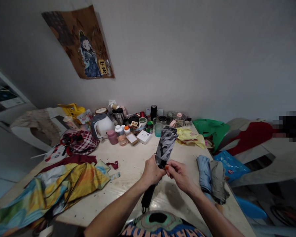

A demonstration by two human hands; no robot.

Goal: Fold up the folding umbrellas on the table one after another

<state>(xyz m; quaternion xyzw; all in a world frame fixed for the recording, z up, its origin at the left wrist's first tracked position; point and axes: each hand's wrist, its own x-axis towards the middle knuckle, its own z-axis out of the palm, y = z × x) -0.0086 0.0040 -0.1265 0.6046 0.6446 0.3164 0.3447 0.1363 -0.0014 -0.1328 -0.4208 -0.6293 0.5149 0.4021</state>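
A grey camouflage folding umbrella (pixel 166 142), furled and tilted, is held over the table's middle. My left hand (pixel 152 171) is closed around its lower part, with the black handle (pixel 148 197) pointing down toward me. At the side of the umbrella, my right hand (pixel 179 173) pinches the end of its dark tie strap (pixel 162 162). Two more furled umbrellas, one light blue (pixel 204 173) and one grey-green (pixel 218 181), lie side by side on the right. A loose yellow and blue patterned umbrella (pixel 71 182) is spread at the left, over some dark red fabric (pixel 87 160).
Along the wall stand a white kettle (pixel 105 125), several bottles, a small white box (pixel 144 137), a glass cup (pixel 159 129) and a yellow packet (pixel 190 137). A plaid bag (pixel 85 142) sits at left. Chairs flank the table (pixel 128 158); a blue packet (pixel 231 165) rests at right.
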